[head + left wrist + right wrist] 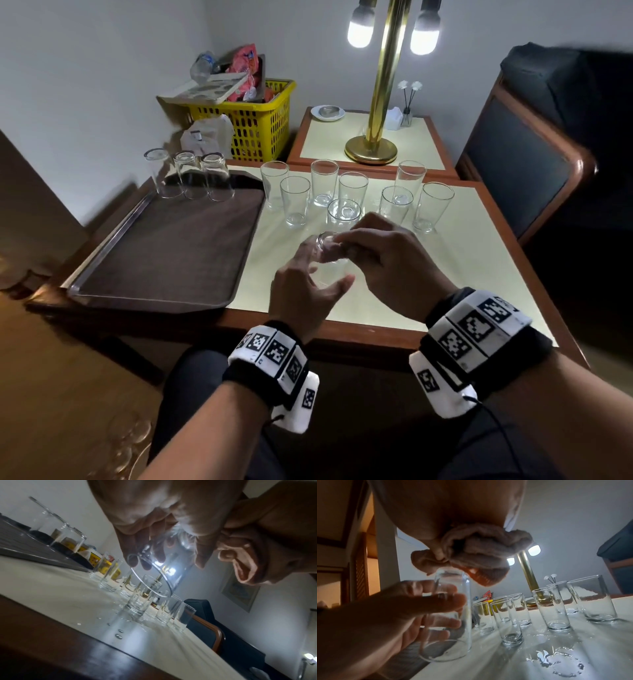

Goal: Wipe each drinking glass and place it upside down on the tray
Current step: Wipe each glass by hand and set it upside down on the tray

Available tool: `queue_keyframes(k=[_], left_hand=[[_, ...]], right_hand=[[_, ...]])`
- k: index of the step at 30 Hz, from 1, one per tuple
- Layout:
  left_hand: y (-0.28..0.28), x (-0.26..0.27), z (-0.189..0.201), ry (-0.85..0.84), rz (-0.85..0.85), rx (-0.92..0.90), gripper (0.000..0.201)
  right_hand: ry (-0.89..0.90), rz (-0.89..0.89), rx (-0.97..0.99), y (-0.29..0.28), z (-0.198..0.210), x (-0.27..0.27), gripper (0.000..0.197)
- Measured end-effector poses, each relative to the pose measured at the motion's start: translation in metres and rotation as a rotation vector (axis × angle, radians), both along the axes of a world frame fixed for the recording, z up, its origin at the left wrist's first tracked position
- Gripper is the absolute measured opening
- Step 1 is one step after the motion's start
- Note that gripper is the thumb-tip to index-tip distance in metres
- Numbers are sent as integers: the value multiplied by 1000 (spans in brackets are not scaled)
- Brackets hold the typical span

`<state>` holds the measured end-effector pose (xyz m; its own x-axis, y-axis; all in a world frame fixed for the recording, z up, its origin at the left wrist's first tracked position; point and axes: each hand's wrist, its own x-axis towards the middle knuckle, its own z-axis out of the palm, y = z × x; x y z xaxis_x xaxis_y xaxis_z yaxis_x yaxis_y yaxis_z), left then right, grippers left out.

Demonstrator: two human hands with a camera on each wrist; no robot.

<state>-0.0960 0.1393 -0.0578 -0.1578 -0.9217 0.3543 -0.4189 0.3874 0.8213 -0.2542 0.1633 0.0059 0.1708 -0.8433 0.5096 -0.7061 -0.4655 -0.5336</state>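
My left hand (322,270) grips a clear drinking glass (327,253) above the table, base up and mouth down. In the right wrist view its fingers (436,601) wrap the glass (450,615) at mid-height. My right hand (356,250) holds a bunched pinkish cloth (479,555) against the base of the glass. A dark brown tray (164,260) lies to the left, with three upside-down glasses (188,174) along its far edge. Several upright glasses (352,192) stand on the table behind my hands.
Water drops and a small puddle (559,661) lie on the pale tabletop. A brass lamp (373,150) stands on a side table behind. A yellow basket (260,123) sits at the back left, and a dark chair (524,164) is on the right.
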Motion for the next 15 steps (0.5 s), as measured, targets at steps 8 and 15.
queue_keyframes(k=[8,15], left_hand=[[-4,2,-1,10,69,-73,77],[1,-1,-3,-11,23,-67,77]], right_hand=[[61,35,-47,-2,10,10,20],[107,30,-52,-2,7,6,20]])
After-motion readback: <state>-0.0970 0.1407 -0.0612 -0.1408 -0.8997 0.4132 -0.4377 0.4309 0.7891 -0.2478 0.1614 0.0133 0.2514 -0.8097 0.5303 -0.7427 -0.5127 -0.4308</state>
